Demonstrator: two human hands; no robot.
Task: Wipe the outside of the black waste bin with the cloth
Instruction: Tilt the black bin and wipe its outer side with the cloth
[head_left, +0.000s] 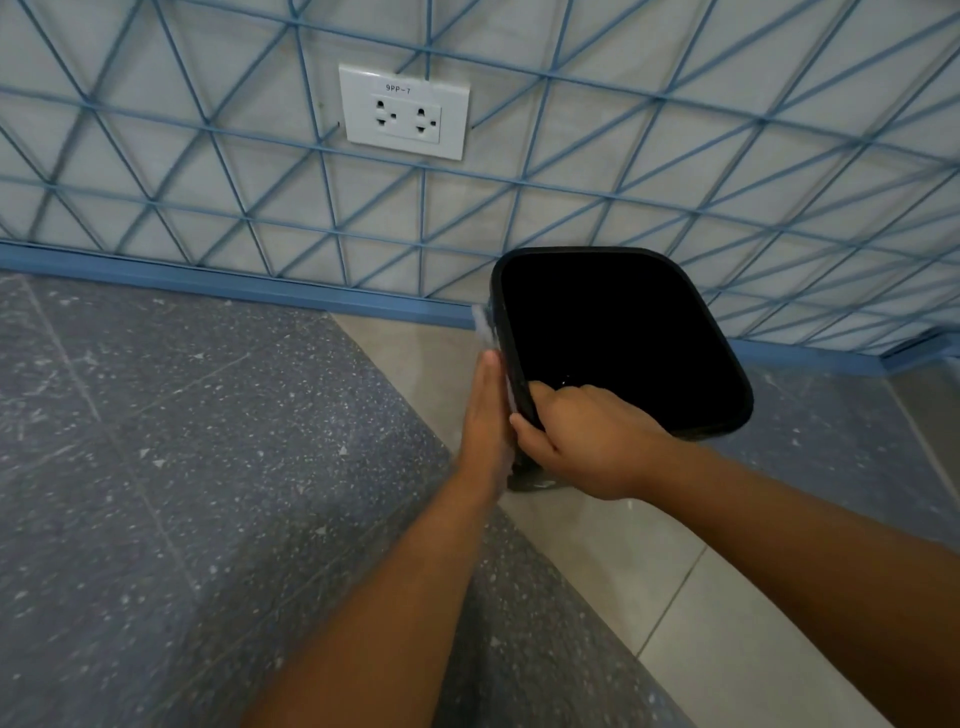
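The black waste bin (675, 270) stands on the floor near the wall, its open mouth facing up and tilted toward me. My right hand (582, 441) grips the bin's near-left rim, fingers curled over the edge. My left hand (485, 415) lies flat against the bin's left outer side and presses a pale grey cloth (484, 325) onto it. Only a blurred strip of cloth shows beyond the fingertips; the rest is hidden between palm and bin.
A wall with blue lattice lines and a blue skirting (208, 283) runs behind the bin. A white double socket (405, 111) sits on the wall at upper left. Dark speckled flooring (182, 467) lies to the left, pale tiles (649, 561) under the bin.
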